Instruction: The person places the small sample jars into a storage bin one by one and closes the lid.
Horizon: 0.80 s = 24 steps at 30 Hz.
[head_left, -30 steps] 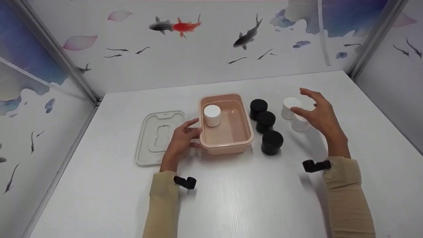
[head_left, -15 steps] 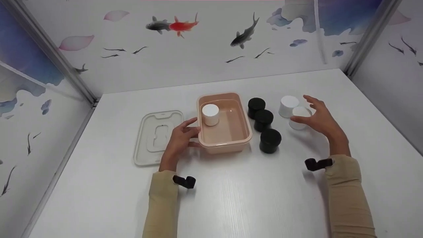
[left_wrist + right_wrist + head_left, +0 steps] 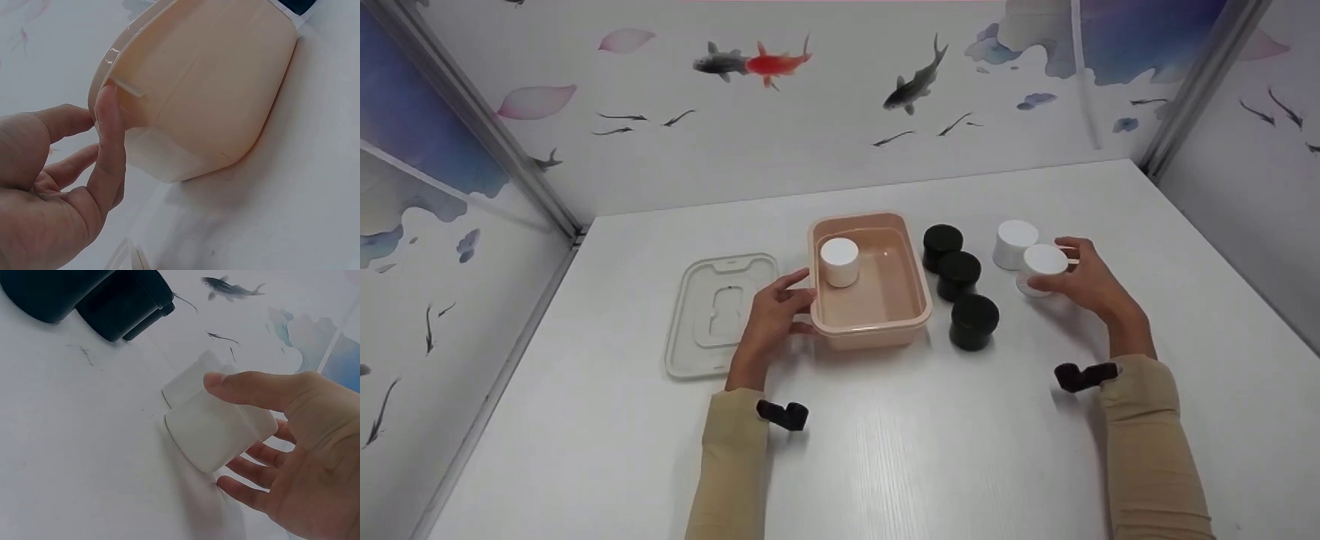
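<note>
My left hand (image 3: 772, 311) grips the left side of a pink rectangular food box (image 3: 877, 341), with fingers at its rim and wall. In the left wrist view a bent finger (image 3: 109, 140) reaches up under the rim. One white jar (image 3: 840, 264) stands inside the box, near its left wall. Over at the right, my right hand (image 3: 1095, 281) holds another white jar (image 3: 1044, 262) between thumb and fingers; the right wrist view shows the thumb (image 3: 247, 388) lying across the jar's near side. A third white jar (image 3: 1015, 244) stands just behind it.
Three black jars (image 3: 975, 321) stand in a slanting row between the box and the white jars. A pale flat lid (image 3: 697, 300) lies left of the box, partly behind my left hand. Printed panels (image 3: 840, 150) wall the white table at its back and sides.
My right hand has come down and closed its thumb and fingers round the nearer white jar. My left hand stays on the box, which has not moved.
</note>
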Available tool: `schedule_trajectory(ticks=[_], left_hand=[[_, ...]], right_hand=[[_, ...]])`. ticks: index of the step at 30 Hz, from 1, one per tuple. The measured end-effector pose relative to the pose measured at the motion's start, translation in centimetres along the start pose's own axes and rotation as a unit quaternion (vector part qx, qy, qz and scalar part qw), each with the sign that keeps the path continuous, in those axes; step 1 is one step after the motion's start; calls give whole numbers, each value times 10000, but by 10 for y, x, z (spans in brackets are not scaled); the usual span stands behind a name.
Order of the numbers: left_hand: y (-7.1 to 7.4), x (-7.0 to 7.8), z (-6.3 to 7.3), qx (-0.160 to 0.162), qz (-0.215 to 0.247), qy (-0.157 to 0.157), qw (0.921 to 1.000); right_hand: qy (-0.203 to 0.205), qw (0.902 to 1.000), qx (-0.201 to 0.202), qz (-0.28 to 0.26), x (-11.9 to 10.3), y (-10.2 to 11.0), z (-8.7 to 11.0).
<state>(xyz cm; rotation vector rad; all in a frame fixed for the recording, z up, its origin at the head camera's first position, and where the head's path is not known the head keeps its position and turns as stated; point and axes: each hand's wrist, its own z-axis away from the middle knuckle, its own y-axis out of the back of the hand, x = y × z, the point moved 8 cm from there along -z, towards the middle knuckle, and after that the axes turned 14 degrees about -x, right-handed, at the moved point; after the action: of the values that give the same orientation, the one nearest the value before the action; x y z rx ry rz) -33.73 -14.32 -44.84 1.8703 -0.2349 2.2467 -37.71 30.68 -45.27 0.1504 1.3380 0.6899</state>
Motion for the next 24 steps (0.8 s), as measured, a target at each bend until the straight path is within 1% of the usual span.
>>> schedule_trajectory(ticks=[4, 11, 19, 24], left_hand=[[0, -1, 0, 59, -147, 119, 9998], [0, -2, -1, 156, -259, 265, 9992], [0, 0, 0, 157, -228, 224, 9994], [0, 0, 0, 135, -249, 179, 9994]], right_hand=[[68, 9999, 30, 134, -2, 0, 2], [107, 9992, 152, 366, -18, 3, 8], [212, 9984, 328, 421, -45, 4, 15], [354, 9980, 398, 345, -66, -2, 17]])
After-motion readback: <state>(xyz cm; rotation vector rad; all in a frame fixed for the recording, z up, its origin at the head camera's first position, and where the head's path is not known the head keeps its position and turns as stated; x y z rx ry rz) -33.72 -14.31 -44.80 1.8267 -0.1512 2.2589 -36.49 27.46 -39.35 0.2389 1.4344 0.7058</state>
